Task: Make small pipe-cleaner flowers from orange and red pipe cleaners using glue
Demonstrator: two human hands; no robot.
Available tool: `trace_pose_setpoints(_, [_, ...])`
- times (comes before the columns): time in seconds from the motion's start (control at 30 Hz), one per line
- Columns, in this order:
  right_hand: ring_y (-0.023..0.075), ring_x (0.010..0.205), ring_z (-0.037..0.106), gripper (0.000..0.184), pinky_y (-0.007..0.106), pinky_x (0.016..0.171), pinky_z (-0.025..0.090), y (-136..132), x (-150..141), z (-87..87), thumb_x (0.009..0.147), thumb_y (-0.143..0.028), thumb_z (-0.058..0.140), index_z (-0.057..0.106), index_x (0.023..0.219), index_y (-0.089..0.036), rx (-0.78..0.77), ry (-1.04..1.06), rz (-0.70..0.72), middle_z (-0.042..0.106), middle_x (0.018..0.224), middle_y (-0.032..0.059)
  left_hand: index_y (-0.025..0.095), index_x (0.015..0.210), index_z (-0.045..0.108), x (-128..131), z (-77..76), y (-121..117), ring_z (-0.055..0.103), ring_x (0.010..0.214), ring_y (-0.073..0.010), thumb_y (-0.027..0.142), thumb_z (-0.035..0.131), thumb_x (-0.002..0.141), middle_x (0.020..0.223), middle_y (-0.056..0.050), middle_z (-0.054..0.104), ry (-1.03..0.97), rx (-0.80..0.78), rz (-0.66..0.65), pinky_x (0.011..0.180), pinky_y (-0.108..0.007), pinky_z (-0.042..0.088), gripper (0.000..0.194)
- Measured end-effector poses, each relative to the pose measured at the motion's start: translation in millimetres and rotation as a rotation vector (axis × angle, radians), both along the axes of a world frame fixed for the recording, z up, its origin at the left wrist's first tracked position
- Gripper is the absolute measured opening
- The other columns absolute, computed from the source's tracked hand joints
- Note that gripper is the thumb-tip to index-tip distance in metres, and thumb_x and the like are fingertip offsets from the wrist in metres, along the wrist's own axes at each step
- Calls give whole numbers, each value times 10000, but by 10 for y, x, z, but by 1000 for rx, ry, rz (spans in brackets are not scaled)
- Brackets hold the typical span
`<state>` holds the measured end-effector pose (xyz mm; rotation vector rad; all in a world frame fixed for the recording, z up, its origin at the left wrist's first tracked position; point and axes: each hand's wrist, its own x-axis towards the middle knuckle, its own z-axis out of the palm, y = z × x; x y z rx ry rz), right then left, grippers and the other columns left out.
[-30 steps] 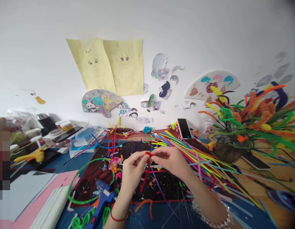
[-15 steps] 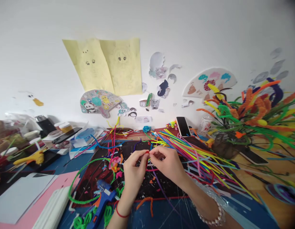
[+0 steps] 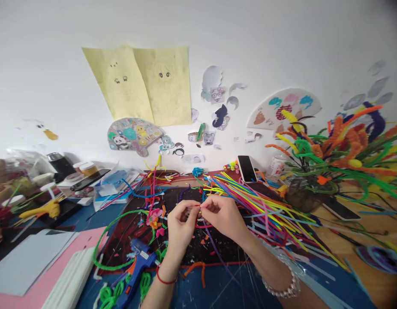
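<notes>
My left hand (image 3: 181, 225) and my right hand (image 3: 222, 216) meet above the dark cutting mat (image 3: 185, 253), fingertips pinched together on a thin red pipe cleaner (image 3: 198, 207). The red piece bends between the two pinches and a short loop of it hangs just below my right fingers. A red cord circles my left wrist and a bead bracelet sits on my right wrist. A big fan of coloured pipe cleaners (image 3: 266, 210) lies just right of my right hand.
A blue glue gun (image 3: 137, 266) and a long green pipe cleaner (image 3: 105, 240) lie at the mat's left. Pink and white sheets (image 3: 37, 266) fill the near left. A phone (image 3: 246, 168) leans on the wall; a pipe-cleaner bouquet (image 3: 333, 159) stands at right.
Both hands have moved slightly up and away from me while keeping their pinch. The long hanging end of the red pipe cleaner has been drawn up into a short piece between the fingers.
</notes>
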<state>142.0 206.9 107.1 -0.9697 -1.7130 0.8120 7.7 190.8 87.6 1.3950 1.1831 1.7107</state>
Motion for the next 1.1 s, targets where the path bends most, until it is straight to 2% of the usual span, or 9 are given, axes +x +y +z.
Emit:
trace_pose_setpoints(0.07, [113, 465, 568, 94, 209, 462, 448, 18, 20, 13, 744, -187, 584, 620, 657, -181, -44, 15, 28, 600, 529, -33, 167, 732, 741, -10, -5, 18, 667, 645, -168, 264, 726, 712, 712, -46, 733, -31, -22, -17, 598, -243, 535, 100])
trace_pose_setpoints(0.17, [130, 503, 626, 102, 223, 497, 502, 70, 83, 43, 778, -233, 591, 663, 743, -170, -111, 31, 91, 650, 576, -16, 149, 760, 758, -41, -5, 69, 683, 626, -177, 266, 753, 684, 714, -64, 755, -98, -78, -62, 607, -270, 556, 140])
trace_pose_setpoints(0.27, [152, 622, 684, 195, 266, 609, 557, 130, 157, 63, 778, -271, 632, 692, 925, -158, -197, 77, 175, 717, 726, 22, 139, 797, 762, -65, 0, 109, 692, 597, -179, 287, 758, 685, 705, -62, 762, -184, -123, -83, 611, -301, 580, 185])
trace_pose_setpoints(0.37, [163, 752, 698, 326, 289, 716, 554, 158, 178, 38, 740, -262, 691, 651, 1043, -147, -261, 91, 203, 729, 852, 49, 147, 808, 751, -73, -3, 126, 697, 592, -168, 299, 756, 695, 701, -45, 762, -270, -140, -56, 611, -295, 586, 189])
trace_pose_setpoints(0.5, [168, 765, 693, 310, 272, 695, 529, 135, 90, -58, 753, -281, 703, 624, 1019, -143, -335, -8, 265, 728, 848, 56, 140, 801, 740, -84, -5, 142, 686, 557, -155, 301, 771, 681, 667, -33, 750, -334, -142, -17, 587, -275, 572, 204])
trace_pose_setpoints(0.63, [163, 670, 685, 180, 265, 643, 513, 106, -10, -111, 833, -289, 614, 635, 936, -142, -369, -40, 307, 723, 733, 47, 124, 804, 724, -101, -5, 157, 646, 491, -133, 283, 770, 687, 604, -18, 721, -337, -123, 1, 516, -239, 530, 203])
trace_pose_setpoints(0.83, [125, 542, 636, 239, 225, 564, 488, 77, 22, -5, 879, -325, 551, 596, 712, -160, -371, -59, 378, 688, 640, 26, 152, 815, 623, -85, -25, 155, 695, 595, -158, 319, 692, 770, 745, -43, 745, -316, -73, -21, 531, -236, 532, 187])
trace_pose_setpoints(1.1, [99, 488, 558, 216, 187, 479, 423, 85, 132, 66, 895, -332, 525, 624, 781, -177, -296, -58, 277, 608, 566, -22, 178, 869, 583, -71, -43, 158, 701, 572, -161, 325, 658, 811, 635, 4, 704, -244, -10, -61, 593, -260, 552, 174])
